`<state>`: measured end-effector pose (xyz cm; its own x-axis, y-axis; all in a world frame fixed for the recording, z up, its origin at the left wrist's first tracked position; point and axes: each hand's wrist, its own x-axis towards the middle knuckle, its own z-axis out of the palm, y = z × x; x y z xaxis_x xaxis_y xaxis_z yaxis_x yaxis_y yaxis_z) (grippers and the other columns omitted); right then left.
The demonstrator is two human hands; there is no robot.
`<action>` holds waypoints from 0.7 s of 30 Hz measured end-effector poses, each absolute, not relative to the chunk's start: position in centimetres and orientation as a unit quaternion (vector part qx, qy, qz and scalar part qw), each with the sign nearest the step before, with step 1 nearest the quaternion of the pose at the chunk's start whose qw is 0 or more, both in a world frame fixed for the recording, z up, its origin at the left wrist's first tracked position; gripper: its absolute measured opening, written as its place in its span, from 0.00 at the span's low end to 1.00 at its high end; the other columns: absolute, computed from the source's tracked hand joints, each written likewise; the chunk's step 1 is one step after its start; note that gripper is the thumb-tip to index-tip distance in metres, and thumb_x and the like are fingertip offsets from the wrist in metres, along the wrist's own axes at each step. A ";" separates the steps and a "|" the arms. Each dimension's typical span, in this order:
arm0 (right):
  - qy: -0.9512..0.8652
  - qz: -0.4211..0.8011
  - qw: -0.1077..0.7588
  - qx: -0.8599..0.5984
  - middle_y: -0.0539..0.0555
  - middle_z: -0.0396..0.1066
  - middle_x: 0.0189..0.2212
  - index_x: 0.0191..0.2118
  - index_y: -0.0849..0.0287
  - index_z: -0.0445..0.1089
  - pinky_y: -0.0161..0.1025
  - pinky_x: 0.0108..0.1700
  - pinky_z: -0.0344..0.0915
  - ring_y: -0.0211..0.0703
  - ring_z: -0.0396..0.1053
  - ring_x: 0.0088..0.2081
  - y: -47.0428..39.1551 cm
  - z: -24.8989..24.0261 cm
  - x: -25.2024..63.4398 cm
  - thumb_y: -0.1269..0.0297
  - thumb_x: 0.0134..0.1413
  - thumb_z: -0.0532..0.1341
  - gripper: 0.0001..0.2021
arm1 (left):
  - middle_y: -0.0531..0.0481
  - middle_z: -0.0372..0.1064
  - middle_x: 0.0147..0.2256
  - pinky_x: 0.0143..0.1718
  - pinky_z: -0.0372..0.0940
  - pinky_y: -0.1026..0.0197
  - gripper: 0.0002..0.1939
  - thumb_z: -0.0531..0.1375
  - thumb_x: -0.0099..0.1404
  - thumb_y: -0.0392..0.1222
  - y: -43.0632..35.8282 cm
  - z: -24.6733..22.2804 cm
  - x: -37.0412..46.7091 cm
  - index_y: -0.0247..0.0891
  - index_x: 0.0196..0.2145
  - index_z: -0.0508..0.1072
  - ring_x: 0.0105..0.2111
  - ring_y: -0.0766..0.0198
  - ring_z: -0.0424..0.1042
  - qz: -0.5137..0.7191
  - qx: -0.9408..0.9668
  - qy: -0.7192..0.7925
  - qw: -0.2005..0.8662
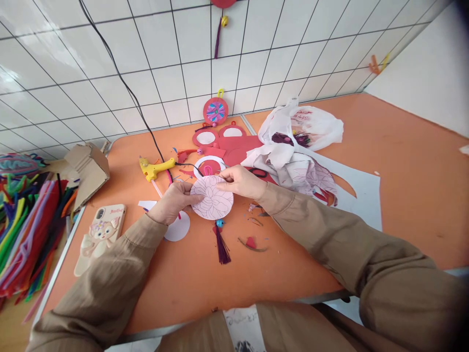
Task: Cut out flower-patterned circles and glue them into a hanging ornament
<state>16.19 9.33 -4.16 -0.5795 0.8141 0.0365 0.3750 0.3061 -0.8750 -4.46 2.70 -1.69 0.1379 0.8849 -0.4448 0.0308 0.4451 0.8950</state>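
Observation:
Between my hands is a round paper disc [212, 199] with a line-drawn petal pattern. My left hand [175, 201] grips its left edge, thumb on top. At the upper right edge, my right hand [240, 183] pinches it. A pink loop [208, 169] sticks out above the disc. From below it hangs a dark purple tassel [223, 247] with a blue bell [220, 223]. A plain white paper circle [178, 229] lies on the table under my left hand. Just beyond that hand rests a yellow glue gun [156, 168].
A phone [100, 234] lies at the left, near a cardboard box [88, 171] and colourful pipe cleaners [29, 234]. Red paper pieces [240, 149], a white plastic bag [322, 124] and crumpled paper [289, 166] lie at the back. A finished round ornament [216, 111] leans on the tiled wall.

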 end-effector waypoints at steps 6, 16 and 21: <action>-0.771 0.428 0.236 -0.408 0.46 0.62 0.18 0.22 0.60 0.66 0.35 0.28 0.56 0.34 0.59 0.24 9.2 -3.6 16.2 0.59 0.54 0.63 0.14 | 0.45 0.78 0.24 0.29 0.73 0.59 0.23 0.79 0.33 0.45 2.7 -2.0 -4.7 0.31 0.27 0.80 0.26 0.58 0.78 0.307 0.417 0.572 0.637; -0.782 0.184 0.186 -0.566 0.62 0.79 0.40 0.38 0.60 0.78 0.45 0.50 0.66 0.53 0.75 0.46 13.5 -2.9 15.9 0.64 0.60 0.63 0.07 | 0.46 0.78 0.26 0.26 0.70 0.61 0.17 0.76 0.41 0.43 2.3 -4.0 -4.2 0.33 0.28 0.80 0.24 0.62 0.75 0.312 0.431 0.570 0.627; -0.767 0.155 0.143 -0.606 0.67 0.76 0.46 0.38 0.61 0.77 0.48 0.50 0.66 0.59 0.72 0.51 14.8 -4.0 14.1 0.61 0.58 0.65 0.09 | 0.45 0.78 0.26 0.27 0.69 0.60 0.19 0.77 0.41 0.45 2.1 -3.9 -4.0 0.32 0.30 0.80 0.24 0.61 0.75 0.298 0.435 0.541 0.655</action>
<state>14.14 14.76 -3.96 -0.2246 0.9739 0.0314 0.8852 0.2174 -0.4114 -4.05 2.09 -3.90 0.2363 0.8617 -0.4490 0.0811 0.4430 0.8928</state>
